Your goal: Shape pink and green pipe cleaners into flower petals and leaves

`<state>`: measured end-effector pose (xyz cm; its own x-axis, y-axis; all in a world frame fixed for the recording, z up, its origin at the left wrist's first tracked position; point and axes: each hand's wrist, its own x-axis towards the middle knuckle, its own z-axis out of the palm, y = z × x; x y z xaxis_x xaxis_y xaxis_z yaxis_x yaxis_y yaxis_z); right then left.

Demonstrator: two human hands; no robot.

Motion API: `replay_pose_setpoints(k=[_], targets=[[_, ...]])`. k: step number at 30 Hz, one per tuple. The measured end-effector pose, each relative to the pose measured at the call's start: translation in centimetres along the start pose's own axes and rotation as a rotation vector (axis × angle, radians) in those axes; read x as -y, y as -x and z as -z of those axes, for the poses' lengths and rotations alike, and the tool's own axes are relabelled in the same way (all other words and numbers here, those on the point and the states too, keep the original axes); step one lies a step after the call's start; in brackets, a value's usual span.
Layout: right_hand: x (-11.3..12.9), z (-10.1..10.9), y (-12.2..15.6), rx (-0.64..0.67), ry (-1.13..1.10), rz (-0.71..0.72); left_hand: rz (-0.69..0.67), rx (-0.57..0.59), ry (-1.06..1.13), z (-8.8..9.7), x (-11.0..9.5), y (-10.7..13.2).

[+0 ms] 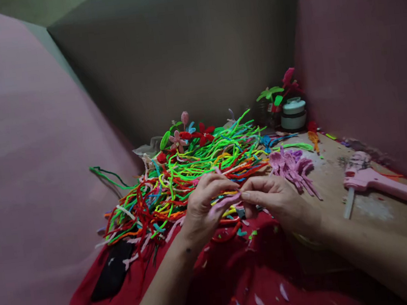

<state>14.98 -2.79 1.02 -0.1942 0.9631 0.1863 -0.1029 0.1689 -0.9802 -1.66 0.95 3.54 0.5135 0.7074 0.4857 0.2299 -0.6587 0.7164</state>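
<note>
A pale pink pipe cleaner [225, 203] is stretched between my two hands, above the front of a colourful heap of pipe cleaners [204, 155]. My left hand [202, 199] is closed round it, with a short pink end sticking up over the fingers. With thumb and forefinger, my right hand [277, 195] pinches the other end close to the left fingertips. The exact shape of the piece is partly hidden by my fingers. Just beyond my right hand lies a bunch of pink-purple pipe-cleaner pieces [290, 164].
A pink glue gun [381, 180] lies at the right, nozzle toward me. Behind stand a lidded pale jar [293, 114] and pipe-cleaner flowers [178, 141]. A black object [113, 272] and scraps rest on the red cloth [219, 279]. Pink panels [23, 169] rise at both sides.
</note>
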Motion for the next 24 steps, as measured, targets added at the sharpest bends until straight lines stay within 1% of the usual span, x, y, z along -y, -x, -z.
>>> replay_pose_setpoints(k=[1,2,3,4,5,6,7,9,10,11,12,13,14,17,19,20,21,22,24], targets=[[0.1,0.0,-0.1,0.025,-0.012,-0.008,-0.080,0.012,-0.093,0.0,0.0,0.0],[0.1,0.1,-0.1,0.045,-0.007,-0.008,-0.132,0.016,-0.158,0.1,-0.1,0.0],[0.1,0.1,0.0,0.056,0.018,-0.003,-0.150,0.016,-0.192,0.0,-0.1,0.1],[0.0,0.0,0.1,0.062,0.064,0.007,-0.129,0.019,-0.196,0.0,-0.2,0.1],[-0.1,0.0,0.2,0.057,0.134,0.036,-0.060,0.035,-0.166,-0.1,-0.2,0.1],[-0.3,0.0,0.3,0.041,0.233,0.090,0.053,0.062,-0.095,-0.3,-0.2,0.2],[-0.6,0.0,0.5,0.017,0.353,0.171,0.195,0.100,0.019,-0.4,-0.1,0.2],[-1.2,0.0,0.7,-0.038,0.621,0.389,0.483,0.188,0.323,-0.8,0.2,0.2],[-1.6,0.1,0.7,-0.059,0.739,0.495,0.580,0.222,0.464,-1.0,0.4,0.3],[-1.8,0.1,0.7,-0.074,0.826,0.574,0.640,0.240,0.569,-1.3,0.6,0.3],[-2.1,0.1,0.7,-0.085,0.876,0.616,0.665,0.236,0.624,-1.5,0.7,0.3],[-2.2,0.1,0.6,-0.099,0.889,0.618,0.664,0.217,0.625,-1.6,0.8,0.3],[-2.2,0.1,0.5,-0.116,0.873,0.588,0.645,0.181,0.583,-1.8,0.8,0.3],[-2.1,0.0,0.3,-0.135,0.728,0.413,0.508,0.050,0.304,-2.1,0.6,0.3],[-1.9,-0.1,0.3,-0.093,0.608,0.309,0.407,0.014,0.132,-2.0,0.3,0.3],[-1.9,-0.1,0.3,-0.064,0.556,0.275,0.381,0.015,0.086,-1.9,0.2,0.2],[-1.8,-0.1,0.3,-0.056,0.517,0.260,0.372,0.024,0.069,-1.8,0.1,0.2],[-1.7,-0.1,0.2,-0.077,0.499,0.275,0.378,0.041,0.075,-1.6,0.0,0.1],[-1.6,0.2,0.2,-0.182,0.542,0.403,0.397,0.087,0.108,-1.1,0.0,0.0]])
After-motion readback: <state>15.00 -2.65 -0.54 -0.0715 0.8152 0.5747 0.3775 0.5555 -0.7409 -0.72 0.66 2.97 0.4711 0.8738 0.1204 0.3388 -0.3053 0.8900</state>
